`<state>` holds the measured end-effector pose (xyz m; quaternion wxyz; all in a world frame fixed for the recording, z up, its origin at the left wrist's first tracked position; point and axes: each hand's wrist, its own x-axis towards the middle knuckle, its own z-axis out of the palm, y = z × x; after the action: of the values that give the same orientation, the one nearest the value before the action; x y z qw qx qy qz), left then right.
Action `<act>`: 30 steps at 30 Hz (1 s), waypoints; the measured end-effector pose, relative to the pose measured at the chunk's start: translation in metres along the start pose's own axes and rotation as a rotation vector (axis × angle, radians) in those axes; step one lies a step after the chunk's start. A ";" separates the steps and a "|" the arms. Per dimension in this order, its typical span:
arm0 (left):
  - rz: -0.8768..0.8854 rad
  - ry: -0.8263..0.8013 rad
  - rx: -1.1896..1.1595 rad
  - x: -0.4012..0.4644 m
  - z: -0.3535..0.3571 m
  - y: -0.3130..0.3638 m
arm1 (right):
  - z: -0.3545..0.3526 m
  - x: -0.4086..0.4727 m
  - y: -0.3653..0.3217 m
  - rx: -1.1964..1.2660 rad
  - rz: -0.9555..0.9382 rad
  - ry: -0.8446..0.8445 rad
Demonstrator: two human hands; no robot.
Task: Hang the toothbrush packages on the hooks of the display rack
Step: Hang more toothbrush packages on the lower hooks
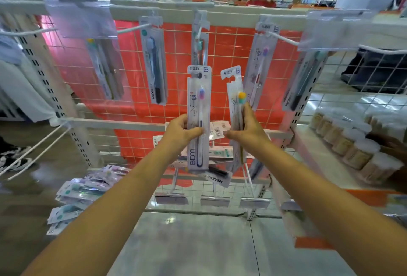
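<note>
My left hand (pixel 181 131) grips one clear toothbrush package (pixel 198 104) upright; its brush has a pink and blue head. My right hand (pixel 246 129) holds a small bunch of packages (pixel 235 99), edge-on, with a yellow and green brush head at the front. Both are raised in front of the red grid rack (pixel 176 55). White hooks (pixel 132 29) stick out of the rack's top rail, and several carry hanging packages (pixel 154 64). A hook at the right (pixel 284 39) holds another package (pixel 259 66).
A heap of loose toothbrush packages (pixel 81 189) lies on the floor at the lower left. More packages (pixel 217 176) hang on the lower hooks with label holders (pixel 214 200). Lidded jars (pixel 352 141) line a shelf at the right. People stand behind the rack.
</note>
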<state>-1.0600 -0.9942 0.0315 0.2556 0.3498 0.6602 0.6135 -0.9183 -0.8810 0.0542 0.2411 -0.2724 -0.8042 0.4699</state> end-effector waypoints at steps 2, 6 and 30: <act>0.003 0.004 -0.001 0.000 0.002 0.001 | -0.002 -0.001 0.003 -0.040 -0.023 0.035; 0.008 -0.001 -0.020 0.001 0.009 0.005 | -0.010 -0.006 0.002 -0.107 -0.102 0.149; 0.047 -0.116 -0.058 0.001 0.050 0.040 | -0.052 -0.025 0.027 -0.047 -0.085 0.341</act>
<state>-1.0163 -0.9617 0.0654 0.2891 0.3928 0.6178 0.6169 -0.8604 -0.8543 0.0503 0.3873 -0.3194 -0.7732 0.3875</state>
